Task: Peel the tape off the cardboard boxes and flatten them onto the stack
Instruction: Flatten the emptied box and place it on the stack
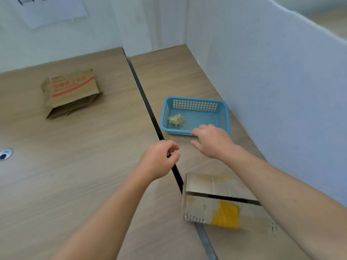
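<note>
A brown cardboard box (212, 201) stands near the table's front, its top flaps parted by a dark slit, with a yellow tape patch (226, 212) on its front flap. Flattened cardboard with red print (71, 91) lies at the far left. My right hand (212, 140) hovers with fingers spread over the near rim of a blue basket (224, 117), holding nothing. A crumpled wad of tape (176, 119) lies inside the basket. My left hand (159, 158) hangs above the table seam with fingers loosely curled and nothing in them that I can see.
A dark seam (144, 98) divides the two wooden tabletops. A white partition wall (272, 81) runs along the right side. A round cable hole (5, 153) sits at the left table edge. A paper sheet (50, 8) hangs on the back wall.
</note>
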